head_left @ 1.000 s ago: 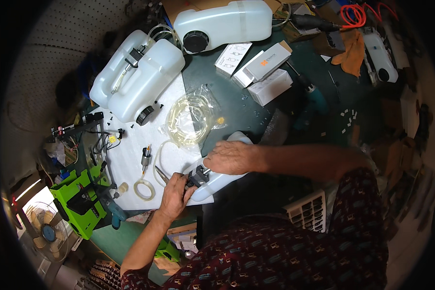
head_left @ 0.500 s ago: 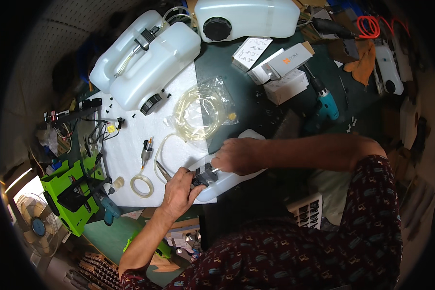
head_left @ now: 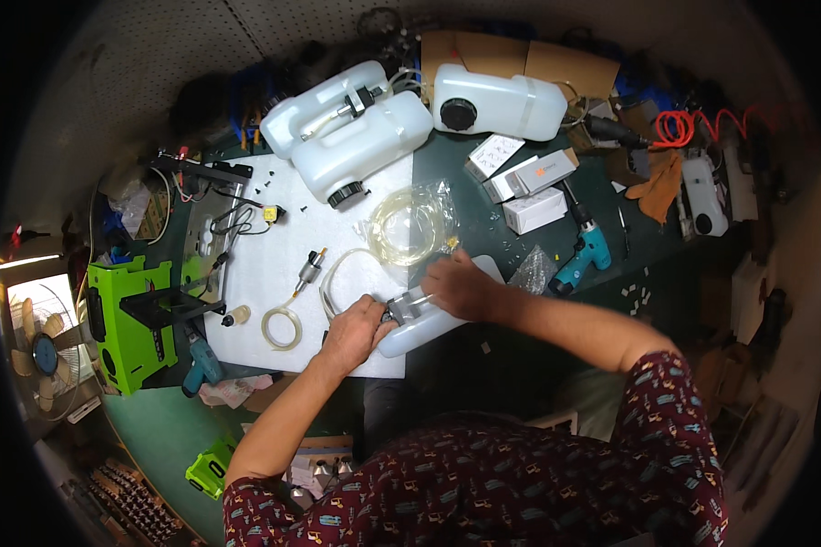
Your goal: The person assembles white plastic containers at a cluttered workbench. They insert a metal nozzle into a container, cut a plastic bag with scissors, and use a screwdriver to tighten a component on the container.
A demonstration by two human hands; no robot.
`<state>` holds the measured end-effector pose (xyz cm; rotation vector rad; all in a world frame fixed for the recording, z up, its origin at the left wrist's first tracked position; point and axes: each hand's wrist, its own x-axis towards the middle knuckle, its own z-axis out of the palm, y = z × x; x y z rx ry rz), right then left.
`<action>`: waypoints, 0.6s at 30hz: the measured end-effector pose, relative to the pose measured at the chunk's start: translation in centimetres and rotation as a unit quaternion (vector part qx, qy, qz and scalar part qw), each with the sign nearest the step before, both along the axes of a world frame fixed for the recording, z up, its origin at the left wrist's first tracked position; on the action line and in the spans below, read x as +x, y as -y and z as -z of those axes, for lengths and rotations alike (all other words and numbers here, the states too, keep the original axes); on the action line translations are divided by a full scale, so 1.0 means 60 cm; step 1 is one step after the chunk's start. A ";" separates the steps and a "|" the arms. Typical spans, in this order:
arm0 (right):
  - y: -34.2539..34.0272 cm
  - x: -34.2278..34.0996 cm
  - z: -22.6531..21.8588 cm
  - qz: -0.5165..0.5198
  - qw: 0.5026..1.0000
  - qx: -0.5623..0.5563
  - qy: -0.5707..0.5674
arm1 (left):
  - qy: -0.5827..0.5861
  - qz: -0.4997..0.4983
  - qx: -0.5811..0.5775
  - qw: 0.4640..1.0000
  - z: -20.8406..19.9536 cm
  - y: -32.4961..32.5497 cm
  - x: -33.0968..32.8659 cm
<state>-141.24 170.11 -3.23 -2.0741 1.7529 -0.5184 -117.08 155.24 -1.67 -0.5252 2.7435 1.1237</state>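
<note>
Holding a grey fitting [head_left: 411, 303] with the left hand [head_left: 356, 333], fingers curled round its 8 o'clock end, on a white tank [head_left: 420, 339] just below mid-view on the worktop [head_left: 470, 214]. Bunching the right hand [head_left: 461, 285] at the fitting's 2 o'clock; cannot tell whether gripping anything. Around the tank, see coiled tubing [head_left: 388, 242] at 11 o'clock, white boxes [head_left: 535, 211] at 1, a drill [head_left: 593, 244] at 2.

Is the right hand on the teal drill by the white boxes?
No, the right hand is at the white tank, apart from the teal drill.
</note>
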 end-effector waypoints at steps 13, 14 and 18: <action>-0.019 0.197 0.001 0.344 0.935 -0.071 -0.040 | -0.118 0.068 -0.059 0.989 0.049 -0.007 0.026; -0.019 0.198 0.001 0.345 0.935 -0.062 -0.055 | -0.130 0.074 -0.062 0.987 0.051 -0.006 0.027; -0.013 0.210 -0.001 0.357 0.929 -0.030 -0.087 | -0.181 0.075 -0.065 0.979 0.060 -0.008 0.030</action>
